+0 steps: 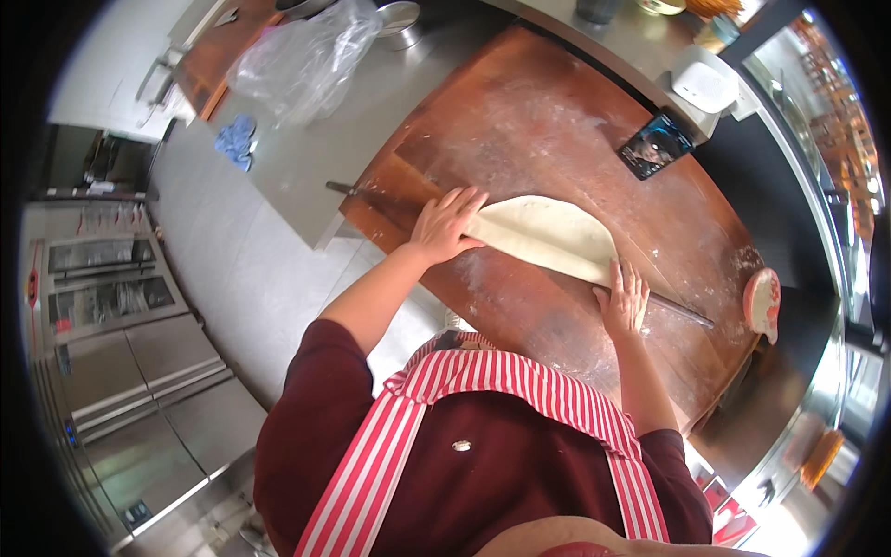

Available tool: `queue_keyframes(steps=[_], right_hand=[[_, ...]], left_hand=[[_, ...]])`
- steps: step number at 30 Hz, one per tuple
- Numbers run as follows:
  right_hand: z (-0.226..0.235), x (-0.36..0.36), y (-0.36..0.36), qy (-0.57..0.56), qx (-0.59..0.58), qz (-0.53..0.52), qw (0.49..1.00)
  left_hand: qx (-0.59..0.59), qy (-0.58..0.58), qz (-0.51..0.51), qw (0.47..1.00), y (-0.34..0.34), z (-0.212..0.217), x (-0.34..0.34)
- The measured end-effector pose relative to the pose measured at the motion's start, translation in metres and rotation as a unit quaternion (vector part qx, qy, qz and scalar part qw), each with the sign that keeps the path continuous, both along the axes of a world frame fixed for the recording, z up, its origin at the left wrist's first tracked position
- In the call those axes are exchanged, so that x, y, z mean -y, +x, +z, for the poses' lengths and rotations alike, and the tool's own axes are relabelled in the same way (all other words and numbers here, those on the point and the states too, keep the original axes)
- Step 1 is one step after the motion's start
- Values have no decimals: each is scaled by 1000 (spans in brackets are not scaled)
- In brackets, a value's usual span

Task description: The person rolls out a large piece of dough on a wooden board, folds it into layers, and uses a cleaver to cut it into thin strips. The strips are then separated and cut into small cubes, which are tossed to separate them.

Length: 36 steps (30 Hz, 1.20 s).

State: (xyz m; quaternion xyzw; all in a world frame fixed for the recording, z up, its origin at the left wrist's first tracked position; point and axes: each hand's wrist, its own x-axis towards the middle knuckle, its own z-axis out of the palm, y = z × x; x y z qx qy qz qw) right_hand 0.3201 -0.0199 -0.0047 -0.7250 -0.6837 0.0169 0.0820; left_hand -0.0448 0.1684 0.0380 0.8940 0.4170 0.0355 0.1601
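A long, thin, dark rolling pin [682, 310] lies slantwise over the floured wooden board [520, 102]. Around its middle, the near edge of a pale sheet of dough [548, 223] is wrapped. The far part of the sheet spreads in a rounded shape on the board. My left hand [447, 226] is closed over the pin at the left end of the dough roll. At the right end, my right hand [627, 299] lies over the pin, its fingers bent across it. Both ends of the pin stick out past my hands. Palms and fingertips are hidden in part.
A phone-like screen [656, 147] leans by a white device [705, 80] at the board's far right. A reddish, floury round piece [763, 303] sits at the right edge. Leftward, a steel counter [306, 167] holds a clear plastic bag [311, 60], a blue cloth [236, 142] and a metal bowl [399, 23].
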Motion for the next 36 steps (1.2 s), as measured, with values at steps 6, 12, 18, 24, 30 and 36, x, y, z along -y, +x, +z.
queue_keyframes(steps=[6,12,18,24,30,36], right_hand=[[0,-33,50,37,-9,-113,993],[0,68,50,57,8,-167,984],[13,181,-24,57,-8,-195,979],[22,236,-49,53,-46,-203,977],[39,236,1,27,-69,-188,979],[79,172,127,149,-174,-194,954]], left_hand=[[46,93,14,995,61,-17,-46],[17,47,-38,998,45,-16,-9],[1,25,-124,992,-54,-16,79],[-1,66,-174,983,-92,-53,137],[89,91,-159,979,-67,-48,154],[75,71,-115,988,-20,-11,154]])
